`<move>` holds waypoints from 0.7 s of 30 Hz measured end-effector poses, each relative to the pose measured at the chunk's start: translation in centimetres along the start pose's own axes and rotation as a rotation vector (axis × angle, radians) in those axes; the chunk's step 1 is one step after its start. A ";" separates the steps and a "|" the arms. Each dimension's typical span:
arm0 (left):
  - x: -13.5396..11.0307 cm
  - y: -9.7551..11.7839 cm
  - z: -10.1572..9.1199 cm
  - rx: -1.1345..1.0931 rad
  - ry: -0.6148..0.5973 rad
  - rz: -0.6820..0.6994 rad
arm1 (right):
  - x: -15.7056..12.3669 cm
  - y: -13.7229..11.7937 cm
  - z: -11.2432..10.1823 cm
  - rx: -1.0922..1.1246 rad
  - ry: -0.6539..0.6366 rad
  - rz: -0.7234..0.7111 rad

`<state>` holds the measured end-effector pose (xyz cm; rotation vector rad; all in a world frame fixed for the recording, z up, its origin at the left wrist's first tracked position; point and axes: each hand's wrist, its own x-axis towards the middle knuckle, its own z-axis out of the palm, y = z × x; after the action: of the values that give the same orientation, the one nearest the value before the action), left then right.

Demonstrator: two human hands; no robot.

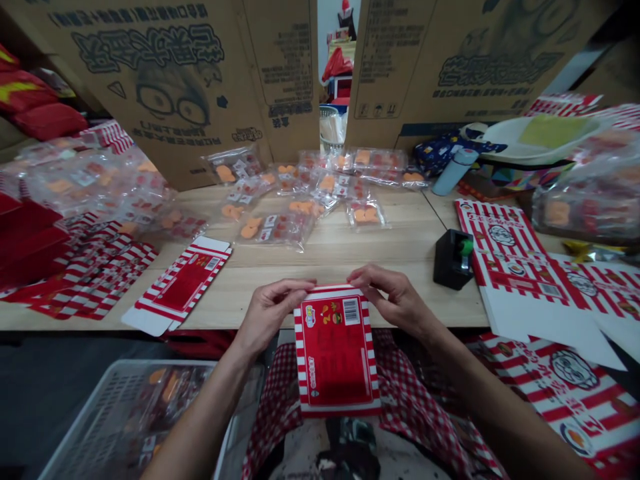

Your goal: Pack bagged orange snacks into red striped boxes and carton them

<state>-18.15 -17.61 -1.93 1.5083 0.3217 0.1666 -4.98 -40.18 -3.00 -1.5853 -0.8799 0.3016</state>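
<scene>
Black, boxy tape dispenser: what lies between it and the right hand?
Bare, pale wooden tabletop separates the dispenser from the right hand, in the head view.

A bare strip of bench [410,257] runs from the white-flapped box [187,280] on the left to the tape dispenser [450,267] on the right. The left hand [270,313], right hand [395,297] and the striped box [337,360] between them block the near edge's middle. Plastic packets [280,228] crowd the far edge before upright cartons [200,133]; printed cards [510,250] fill the near right corner.

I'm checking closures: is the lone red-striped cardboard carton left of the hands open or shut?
Near end open: the carton has white flaps sticking out there.
</scene>
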 end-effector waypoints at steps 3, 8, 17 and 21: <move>-0.5 0.2 0.4 0.001 0.018 -0.035 | -0.2 -1.2 -0.6 0.052 -0.142 0.102; -0.8 2.0 1.6 -0.064 0.067 -0.105 | 1.2 -2.5 -1.0 0.206 -0.173 0.262; -0.8 4.4 1.7 0.043 0.027 -0.052 | 2.5 -5.2 -1.7 0.282 -0.273 0.413; -0.9 3.6 0.8 0.071 -0.062 -0.100 | 2.2 -5.4 -1.8 0.074 -0.352 0.358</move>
<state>-18.41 -18.42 1.73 1.5601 0.3553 0.0296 -4.28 -40.17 3.07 -1.6433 -0.8332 0.8785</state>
